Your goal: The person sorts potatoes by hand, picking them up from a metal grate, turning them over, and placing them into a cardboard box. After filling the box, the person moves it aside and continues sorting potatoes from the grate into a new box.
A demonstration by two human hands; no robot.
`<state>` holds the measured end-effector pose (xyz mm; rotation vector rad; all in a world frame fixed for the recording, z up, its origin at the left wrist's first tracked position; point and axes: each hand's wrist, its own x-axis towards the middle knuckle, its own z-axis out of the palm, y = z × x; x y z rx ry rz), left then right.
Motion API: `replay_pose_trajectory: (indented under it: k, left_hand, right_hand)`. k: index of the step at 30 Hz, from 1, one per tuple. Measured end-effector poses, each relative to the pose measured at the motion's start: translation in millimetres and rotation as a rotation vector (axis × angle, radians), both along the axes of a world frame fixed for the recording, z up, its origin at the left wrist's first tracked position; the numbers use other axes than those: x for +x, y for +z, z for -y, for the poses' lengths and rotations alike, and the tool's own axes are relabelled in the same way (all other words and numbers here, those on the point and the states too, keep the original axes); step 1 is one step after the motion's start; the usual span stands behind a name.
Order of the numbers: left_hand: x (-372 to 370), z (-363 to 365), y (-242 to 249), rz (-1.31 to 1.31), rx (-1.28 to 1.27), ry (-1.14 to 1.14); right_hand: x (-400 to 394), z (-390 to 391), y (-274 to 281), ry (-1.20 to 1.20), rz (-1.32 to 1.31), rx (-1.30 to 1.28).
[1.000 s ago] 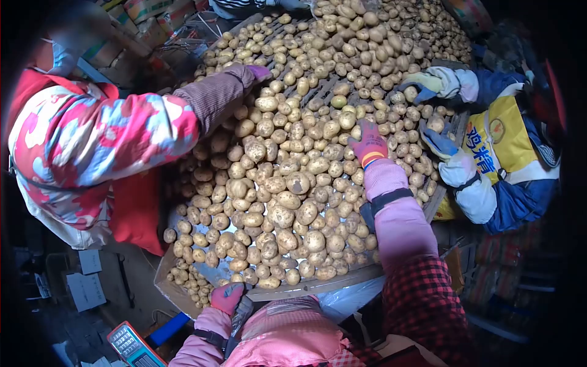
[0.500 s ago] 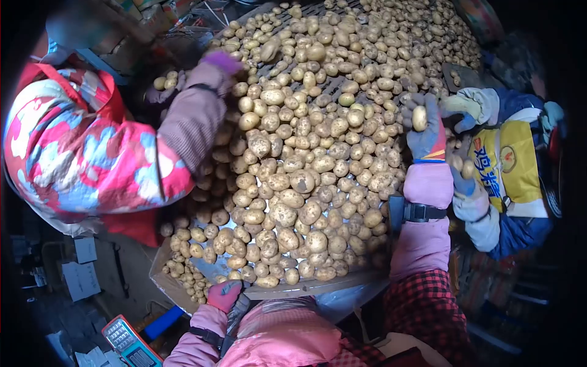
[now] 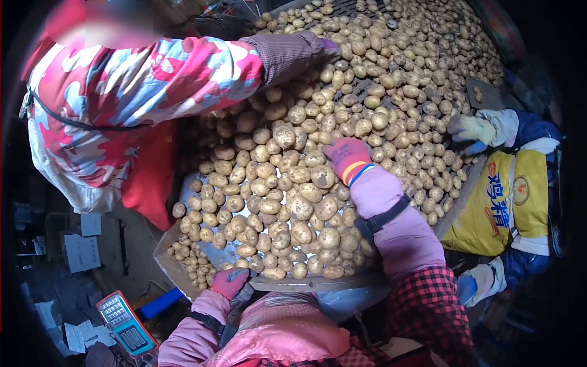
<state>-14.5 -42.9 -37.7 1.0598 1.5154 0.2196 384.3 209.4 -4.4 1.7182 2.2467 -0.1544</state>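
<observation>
My right hand, in a red-pink glove with a striped cuff, is back-up on the middle of a large heap of potatoes. Its fingers curl down among them, and whatever lies under the palm is hidden. At the near edge, my left hand, in a pink and grey glove, is closed over the rim of the sorting table. Potatoes of mixed sizes lie just beyond it, with smaller ones gathered in the left front corner.
On the left, a co-worker's sleeved arm reaches over the heap. Another co-worker's gloved hand is at the right edge, near a yellow apron. A red-and-blue device with buttons sits low on the left.
My right hand moved left and nearer from the right side; the potato it held no longer shows. The left co-worker's arm reached farther right. My left hand stayed by the rim.
</observation>
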Motion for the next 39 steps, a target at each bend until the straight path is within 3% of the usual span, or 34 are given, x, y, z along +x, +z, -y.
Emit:
replay_pose_trajectory:
  k: [2,4,11,15,16,17,19,21,22,25,27,29,31,35,37,39]
  left_hand:
    - [-1.3,1.4,-4.2,0.010,0.071,0.004]
    - [-1.0,1.7,-3.5,0.023,0.031,0.027]
    - [-7.7,3.4,-10.8,0.054,-0.007,0.001]
    - [-6.9,2.8,-11.7,0.069,0.000,0.013]
    - [-5.1,0.5,-7.0,0.061,-0.010,0.016]
    - [-4.9,0.3,-6.0,0.060,-0.005,0.013]
    - [-5.8,1.4,-7.4,0.029,0.071,-0.008]
    - [-0.1,-9.9,10.5,0.005,0.078,-0.029]
    - [4.8,-9.7,16.2,-0.024,0.078,-0.057]
    - [0.4,-4.4,5.3,0.061,0.013,-0.008]
    - [-6.5,3.4,-12.2,0.040,0.053,-0.018]
    - [-7.9,5.5,-20.2,0.007,0.033,-0.002]
    - [-5.8,5.0,-18.8,0.019,0.050,0.003]
    - [2.4,-5.1,8.5,0.060,0.009,-0.014]
    - [-1.2,-5.6,4.5,0.009,0.090,-0.056]
    - [1.4,-5.4,11.1,-0.034,0.045,-0.038]
  right_hand:
    - [-6.5,-6.6,-8.8,0.026,0.076,0.034]
    - [-8.5,-15.4,2.4,-0.109,0.083,-0.142]
    - [-16.5,-25.4,-28.3,-0.207,0.114,-0.041]
    - [-13.5,-30.8,-20.5,-0.241,0.134,-0.134]
    - [-2.6,-25.5,6.1,-0.200,-0.086,-0.093]
    - [8.6,-22.9,13.4,-0.202,-0.088,-0.088]
    - [34.3,-20.2,20.3,-0.458,-0.660,-0.293]
    - [71.2,22.1,-0.5,-0.829,-1.850,-0.345]
    - [59.2,33.1,23.0,-0.782,-2.149,-0.324]
    - [42.8,19.4,37.1,-0.831,-2.180,-0.277]
    - [38.4,-10.1,11.1,-0.682,-1.731,-0.125]
    - [27.7,-15.1,6.1,-0.515,-0.788,0.164]
    - [0.3,-11.9,29.2,-0.486,-0.283,0.156]
    - [-16.5,-27.9,-18.7,-0.319,-0.076,0.097]
    - [-26.5,-31.5,-14.5,-0.356,-0.072,0.086]
    - [-17.2,-27.5,-5.1,-0.518,-0.385,0.013]
